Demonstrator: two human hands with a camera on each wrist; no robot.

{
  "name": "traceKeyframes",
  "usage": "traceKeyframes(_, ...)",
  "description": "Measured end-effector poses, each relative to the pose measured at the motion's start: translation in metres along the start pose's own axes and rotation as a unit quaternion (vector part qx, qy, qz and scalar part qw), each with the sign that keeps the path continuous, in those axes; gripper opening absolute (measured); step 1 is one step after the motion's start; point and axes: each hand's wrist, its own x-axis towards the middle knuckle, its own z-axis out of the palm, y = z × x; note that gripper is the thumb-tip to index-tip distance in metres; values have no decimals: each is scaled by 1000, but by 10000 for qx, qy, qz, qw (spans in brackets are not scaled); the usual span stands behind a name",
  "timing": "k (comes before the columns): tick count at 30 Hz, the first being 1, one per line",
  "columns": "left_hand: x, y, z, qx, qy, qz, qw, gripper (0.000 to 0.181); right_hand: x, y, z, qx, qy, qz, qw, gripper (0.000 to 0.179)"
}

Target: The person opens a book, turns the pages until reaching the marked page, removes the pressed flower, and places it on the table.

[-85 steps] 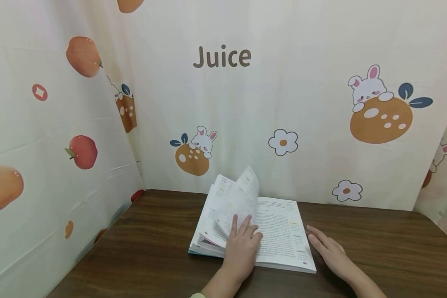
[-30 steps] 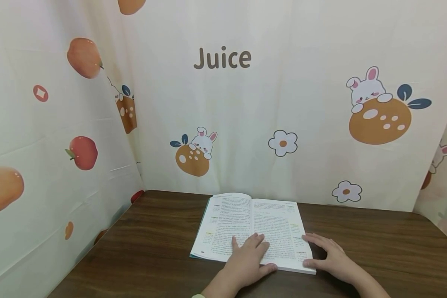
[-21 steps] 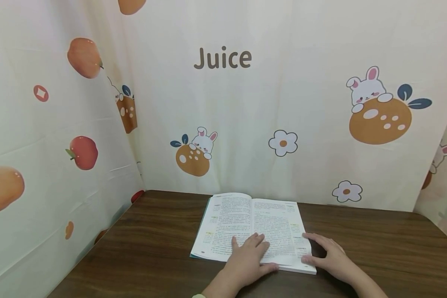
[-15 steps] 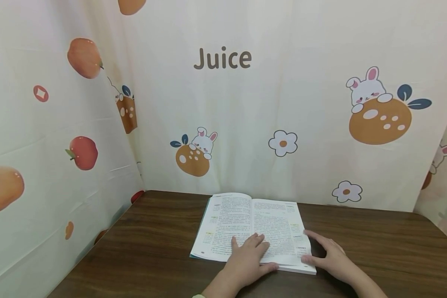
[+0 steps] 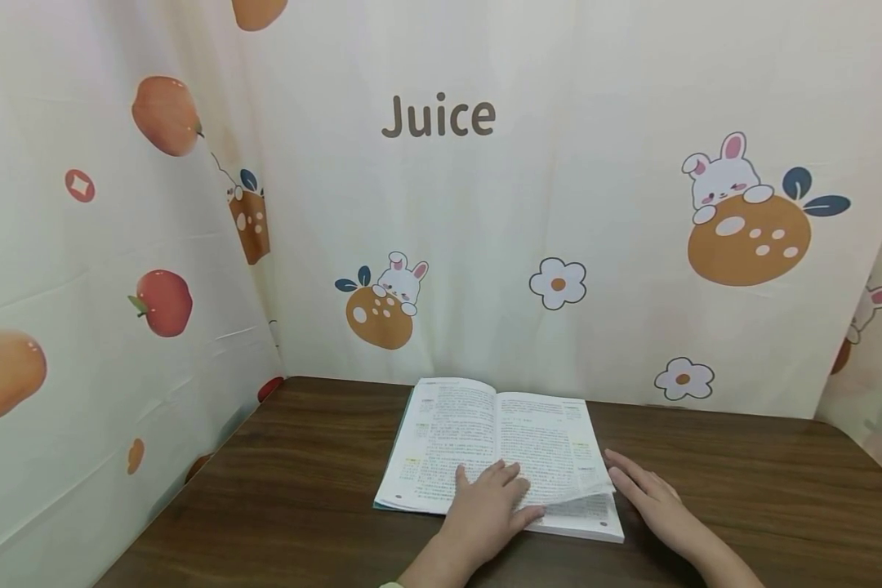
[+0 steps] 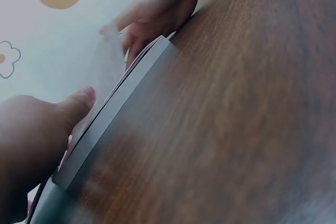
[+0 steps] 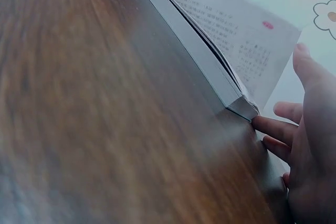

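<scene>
A thick open book (image 5: 459, 433) with printed pages lies on the table, its teal cover showing along the left edge. My left hand (image 5: 481, 510) rests with spread fingers across the lower middle of the pages, its thumb near the bottom edge. One right-hand page (image 7: 262, 51) is lifted at its lower corner, baring print on the page beneath. Beside the book's right edge is my right hand (image 5: 654, 502). In the right wrist view its thumb (image 7: 304, 59) touches the raised page's corner, while the other fingers lie lower, by the page block.
The brown wooden table (image 5: 265, 482) extends on both sides of the book. Behind it hangs a pale curtain (image 5: 485, 204) printed with fruit, rabbits and flowers, close to the book's far edge. Another printed curtain (image 5: 59, 269) stands at the left.
Earlier, a turning page settled on the left side. Since then the lower right page corner has risen, and my right thumb has moved up closer to the index finger. My left hand stays nearly still.
</scene>
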Motion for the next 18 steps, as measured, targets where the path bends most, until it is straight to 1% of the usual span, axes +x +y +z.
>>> traceKeyframes(2, 1, 0, 0, 102, 164, 43, 9998, 46, 0, 0, 0, -20, 12, -8, 10000, 58)
traceKeyframes(4, 1, 0, 0, 244, 397, 130, 9988, 40, 0, 0, 1, -11, 62, -66, 10000, 58)
traceKeyframes(5, 1, 0, 0, 319, 552, 192, 9978, 37, 0, 0, 1, 1, 89, -102, 9999, 57)
traceKeyframes(7, 1, -1, 0, 428, 961, 360, 9938, 31, 0, 0, 1, 34, 154, -177, 9997, 56)
traceKeyframes(10, 1, -2, 1, 526, 1685, 671, 9820, 28, -1, 0, 2, 53, 202, -237, 9995, 56)
traceKeyframes(13, 2, -4, 2, 581, 2329, 917, 9664, 38, -1, 0, 1, 40, 171, -215, 9996, 56)
traceKeyframes(15, 3, -4, 2, 533, 2622, 1010, 9582, 49, 0, 0, 1, 10, 153, -185, 9997, 56)
traceKeyframes(18, 5, -5, 2, 424, 2909, 1074, 9498, 64, -1, 0, 1, -35, 162, -164, 9997, 56)
